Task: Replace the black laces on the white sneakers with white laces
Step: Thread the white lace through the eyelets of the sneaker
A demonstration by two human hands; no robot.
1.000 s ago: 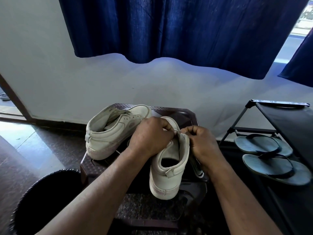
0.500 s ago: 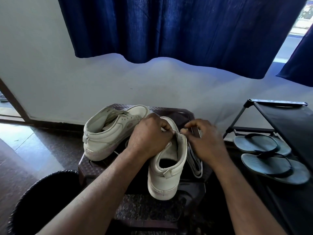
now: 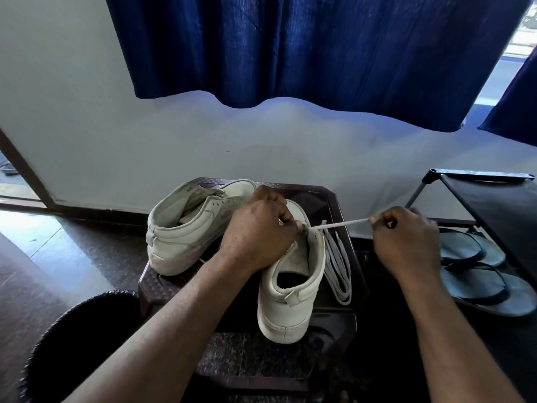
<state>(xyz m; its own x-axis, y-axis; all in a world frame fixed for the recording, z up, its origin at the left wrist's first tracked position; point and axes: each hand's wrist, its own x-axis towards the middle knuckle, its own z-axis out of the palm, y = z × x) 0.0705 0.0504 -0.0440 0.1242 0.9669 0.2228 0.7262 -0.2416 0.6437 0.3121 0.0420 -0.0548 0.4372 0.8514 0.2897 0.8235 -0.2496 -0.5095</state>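
Note:
Two white sneakers sit on a dark plastic stool (image 3: 334,199). The near sneaker (image 3: 290,298) stands with its heel toward me. My left hand (image 3: 255,231) grips its upper by the eyelets and hides the toe and tongue. My right hand (image 3: 406,242) pinches the end of a white lace (image 3: 340,224), stretched taut from an eyelet out to the right. The rest of that lace lies in loops on the stool (image 3: 338,266) beside the shoe. The second sneaker (image 3: 189,225) lies tilted at the left with no lace showing. No black lace is in view.
A black round bin (image 3: 75,338) stands at lower left. A black shoe rack (image 3: 494,205) at the right holds a pair of blue flip-flops (image 3: 479,274). A white wall and a dark blue curtain (image 3: 290,48) are behind the stool.
My right hand has moved away to the right, drawing the white lace out through the eyelet into a taut line. My left hand stays on the near sneaker.

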